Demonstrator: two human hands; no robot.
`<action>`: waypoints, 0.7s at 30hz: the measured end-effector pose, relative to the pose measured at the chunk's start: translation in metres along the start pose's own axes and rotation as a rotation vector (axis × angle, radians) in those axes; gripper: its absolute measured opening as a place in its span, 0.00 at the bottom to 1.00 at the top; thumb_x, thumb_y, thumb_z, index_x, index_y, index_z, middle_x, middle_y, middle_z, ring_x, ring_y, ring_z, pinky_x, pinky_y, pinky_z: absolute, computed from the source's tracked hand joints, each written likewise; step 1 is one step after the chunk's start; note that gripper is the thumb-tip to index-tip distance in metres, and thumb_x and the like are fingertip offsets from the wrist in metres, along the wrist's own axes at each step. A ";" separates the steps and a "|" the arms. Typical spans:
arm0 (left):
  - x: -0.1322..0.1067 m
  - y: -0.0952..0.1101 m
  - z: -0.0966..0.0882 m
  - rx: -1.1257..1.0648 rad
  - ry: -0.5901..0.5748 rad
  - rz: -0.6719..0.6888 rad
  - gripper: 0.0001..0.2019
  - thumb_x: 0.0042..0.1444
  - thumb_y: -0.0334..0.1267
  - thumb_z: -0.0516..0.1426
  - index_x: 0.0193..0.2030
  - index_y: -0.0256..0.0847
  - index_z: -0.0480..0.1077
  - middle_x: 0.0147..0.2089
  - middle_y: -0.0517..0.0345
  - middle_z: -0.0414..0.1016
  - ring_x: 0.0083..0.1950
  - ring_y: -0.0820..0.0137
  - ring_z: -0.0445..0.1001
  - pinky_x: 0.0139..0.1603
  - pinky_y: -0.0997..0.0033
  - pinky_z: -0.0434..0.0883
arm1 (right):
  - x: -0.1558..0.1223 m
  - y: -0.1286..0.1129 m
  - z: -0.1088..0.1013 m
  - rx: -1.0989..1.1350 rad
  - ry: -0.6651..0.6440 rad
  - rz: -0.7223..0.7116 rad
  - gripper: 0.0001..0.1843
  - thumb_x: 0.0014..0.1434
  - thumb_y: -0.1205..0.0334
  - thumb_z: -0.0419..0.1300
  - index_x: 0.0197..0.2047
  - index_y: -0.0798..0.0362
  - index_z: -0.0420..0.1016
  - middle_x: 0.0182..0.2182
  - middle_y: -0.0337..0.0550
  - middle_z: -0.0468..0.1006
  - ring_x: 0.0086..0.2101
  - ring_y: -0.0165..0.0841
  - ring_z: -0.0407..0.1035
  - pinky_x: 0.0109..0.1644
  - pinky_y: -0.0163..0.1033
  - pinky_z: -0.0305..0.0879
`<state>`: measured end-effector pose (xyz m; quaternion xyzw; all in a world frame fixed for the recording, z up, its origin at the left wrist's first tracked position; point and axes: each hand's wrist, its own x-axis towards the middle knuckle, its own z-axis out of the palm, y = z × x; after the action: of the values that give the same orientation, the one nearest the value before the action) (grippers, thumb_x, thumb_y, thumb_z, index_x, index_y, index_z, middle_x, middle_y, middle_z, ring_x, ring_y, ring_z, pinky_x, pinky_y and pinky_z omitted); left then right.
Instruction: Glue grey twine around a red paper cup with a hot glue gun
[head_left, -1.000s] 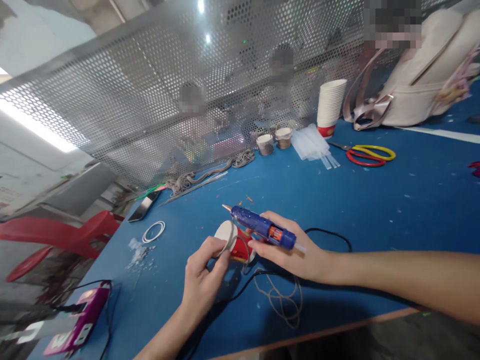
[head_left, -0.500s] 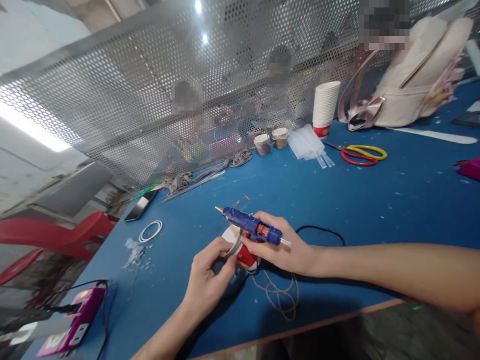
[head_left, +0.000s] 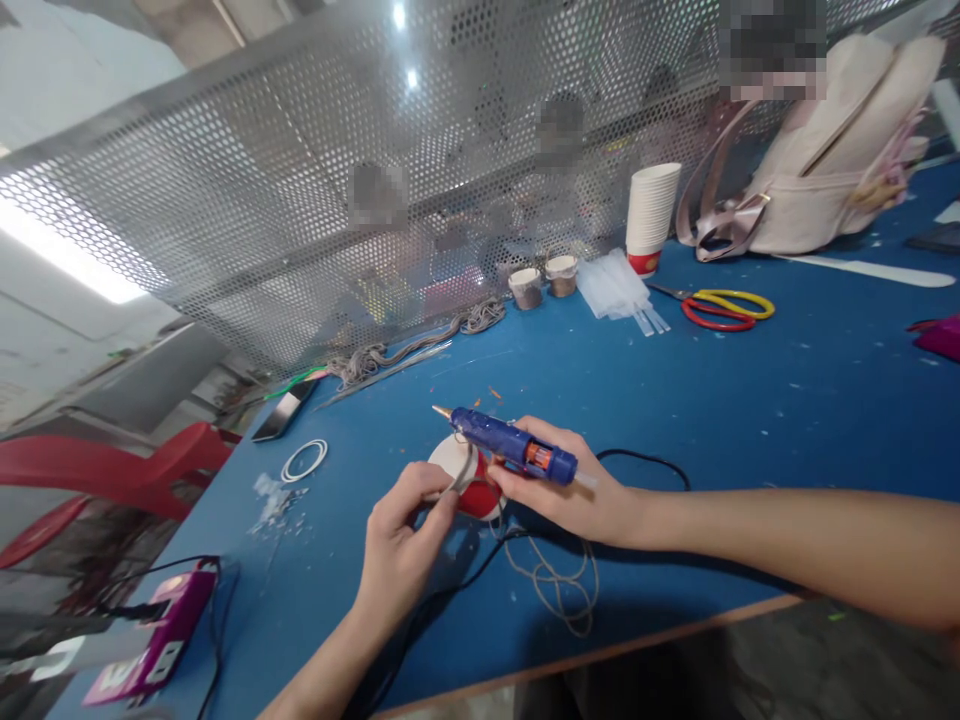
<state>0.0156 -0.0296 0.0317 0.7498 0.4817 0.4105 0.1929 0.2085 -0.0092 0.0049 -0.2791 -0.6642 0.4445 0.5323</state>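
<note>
My right hand (head_left: 559, 490) is wrapped round a blue hot glue gun (head_left: 491, 435), its metal nozzle pointing left and a clear glue stick coming out of the back. Below the gun lies a red and white paper cup (head_left: 480, 498), tilted, with its white round end facing up and left. My right fingertips touch the cup's side. With thumb and forefinger, my left hand (head_left: 409, 525) pinches a grey cord (head_left: 466, 470) against the cup. A loose tangle of thin cord (head_left: 559, 590) lies on the table near my right wrist.
On the blue table (head_left: 750, 420) stand stacked paper cups (head_left: 651, 215), two small wrapped cups, scissors (head_left: 727, 308), plastic bags (head_left: 615, 285) and a backpack (head_left: 810, 190). At left are a phone (head_left: 283, 412), a white ring (head_left: 304, 461) and a purple power strip (head_left: 161, 640). A perforated metal screen (head_left: 300, 200) borders the back.
My left hand has shifted a little left, from holding the cup to pinching the cord. The cup has turned, showing more of its white end. The glue gun has moved slightly right.
</note>
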 end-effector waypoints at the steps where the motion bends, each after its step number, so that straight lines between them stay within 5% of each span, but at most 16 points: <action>1: 0.001 -0.001 -0.002 -0.005 0.022 -0.001 0.07 0.56 0.35 0.56 0.28 0.40 0.71 0.30 0.58 0.73 0.32 0.71 0.71 0.33 0.75 0.67 | 0.000 0.001 -0.001 0.000 0.015 0.015 0.06 0.56 0.64 0.60 0.36 0.54 0.67 0.27 0.34 0.67 0.26 0.26 0.60 0.31 0.32 0.61; 8: 0.001 -0.007 -0.002 -0.018 0.001 0.023 0.07 0.56 0.34 0.55 0.29 0.39 0.73 0.31 0.57 0.74 0.31 0.72 0.73 0.31 0.76 0.70 | -0.005 -0.002 -0.005 -0.010 0.016 0.115 0.05 0.57 0.63 0.59 0.35 0.54 0.66 0.25 0.33 0.66 0.24 0.25 0.58 0.29 0.32 0.59; 21: -0.007 -0.004 0.013 0.034 -0.044 0.101 0.05 0.55 0.31 0.55 0.31 0.38 0.73 0.27 0.60 0.76 0.28 0.74 0.73 0.31 0.78 0.69 | -0.009 -0.001 0.003 -0.052 -0.028 0.037 0.07 0.55 0.67 0.60 0.37 0.55 0.66 0.28 0.35 0.68 0.27 0.26 0.61 0.33 0.33 0.61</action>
<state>0.0224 -0.0331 0.0186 0.7851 0.4458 0.3950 0.1698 0.2080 -0.0178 0.0013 -0.2989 -0.6778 0.4405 0.5071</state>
